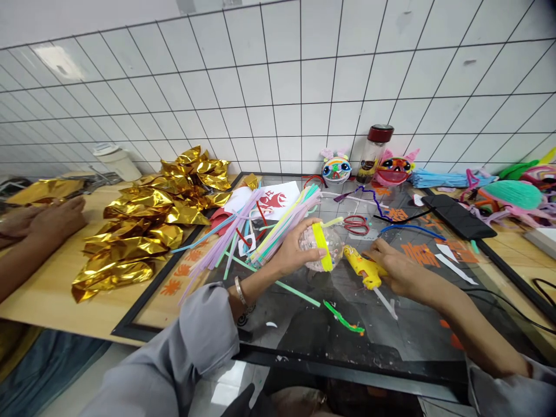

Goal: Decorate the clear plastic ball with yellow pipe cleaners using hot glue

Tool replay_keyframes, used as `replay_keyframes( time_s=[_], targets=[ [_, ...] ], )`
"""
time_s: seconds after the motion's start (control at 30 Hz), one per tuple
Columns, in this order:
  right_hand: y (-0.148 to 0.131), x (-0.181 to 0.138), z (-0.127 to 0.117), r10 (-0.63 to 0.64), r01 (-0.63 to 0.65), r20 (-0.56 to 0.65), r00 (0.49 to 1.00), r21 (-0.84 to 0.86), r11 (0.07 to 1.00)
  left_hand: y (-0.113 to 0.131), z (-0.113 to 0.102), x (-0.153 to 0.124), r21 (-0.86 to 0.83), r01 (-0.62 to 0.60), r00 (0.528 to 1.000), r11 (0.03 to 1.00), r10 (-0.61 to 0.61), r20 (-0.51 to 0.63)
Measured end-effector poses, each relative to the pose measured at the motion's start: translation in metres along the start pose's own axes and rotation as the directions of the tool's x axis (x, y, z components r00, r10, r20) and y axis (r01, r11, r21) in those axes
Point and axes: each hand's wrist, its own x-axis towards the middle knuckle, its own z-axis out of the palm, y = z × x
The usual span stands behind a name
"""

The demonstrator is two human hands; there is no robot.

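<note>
A clear round plastic ball (pixel 335 249) with a yellow pipe cleaner band (pixel 321 246) around it is gripped in my left hand (pixel 299 246), just above the dark board. My right hand (pixel 386 263) is closed around a yellow hot glue gun (pixel 361 267), whose nozzle points toward the ball. A whitish glue stick (pixel 386 302) sticks out of the gun's back end toward me. Scissors with red handles (pixel 356 225) lie behind the ball. Nearer to me is a short green pipe cleaner (pixel 343 318). Pastel pipe cleaners (pixel 282 229) are bunched left of the ball.
Crumpled gold foil (pixel 152 214) covers the table at left, with a co-worker's hands (pixel 56 226) beyond it. Along the back stand decorated animal heads (pixel 336 168) and a lidded glass bottle (pixel 374 153). A black phone (pixel 460 215) and a cable (pixel 508 310) are at right.
</note>
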Motion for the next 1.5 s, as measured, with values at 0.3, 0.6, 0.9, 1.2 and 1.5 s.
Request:
replay_keyframes(
  time_s=[0.3,0.6,0.9,1.2,1.5],
  targets=[
    [0.004,-0.005,-0.009,-0.109,0.104,-0.245,0.963,-0.033,0.994,0.005,0.001,-0.001,0.052,-0.008,1.000,0.999,0.008,0.000],
    [-0.063,0.005,-0.052,-0.172,0.246,-0.770,0.614,-0.020,0.969,0.001,0.000,0.001,0.060,-0.032,1.000,0.998,0.031,0.004],
    [-0.084,0.033,-0.033,-0.257,0.450,-0.816,0.518,0.004,0.893,-0.001,-0.001,0.000,0.079,-0.078,0.997,0.994,0.077,0.021],
    [-0.084,0.023,-0.028,-0.291,0.422,-0.793,0.536,-0.048,0.905,0.005,0.002,0.000,0.044,0.003,1.000,0.999,-0.004,0.017],
    [-0.077,0.016,-0.017,-0.362,0.470,-0.770,0.526,-0.092,0.878,0.004,0.000,-0.001,0.045,0.015,1.000,0.999,-0.016,0.022]
  ],
)
